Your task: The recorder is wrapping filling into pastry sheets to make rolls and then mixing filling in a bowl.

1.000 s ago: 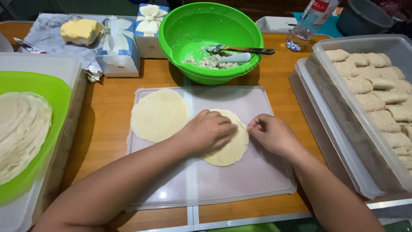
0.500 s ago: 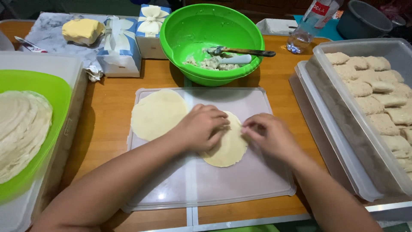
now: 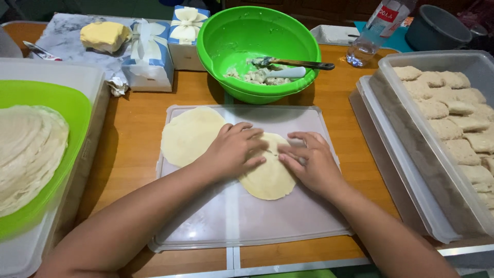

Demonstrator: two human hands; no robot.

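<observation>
Left hand [image 3: 234, 151]: flat, fingers spread, pressing the near pale round dough wrapper [image 3: 268, 177] at frame centre so it stays put.
Right hand [image 3: 310, 162]: fingers curled narrow on the wrapper's top edge, apparently folding it.
Work surface: translucent plastic board [image 3: 288, 221], keeping dough off the wooden table [image 3: 134, 134].
Upper centre: round green plastic bowl [image 3: 231, 36] of filling, within reach.
</observation>
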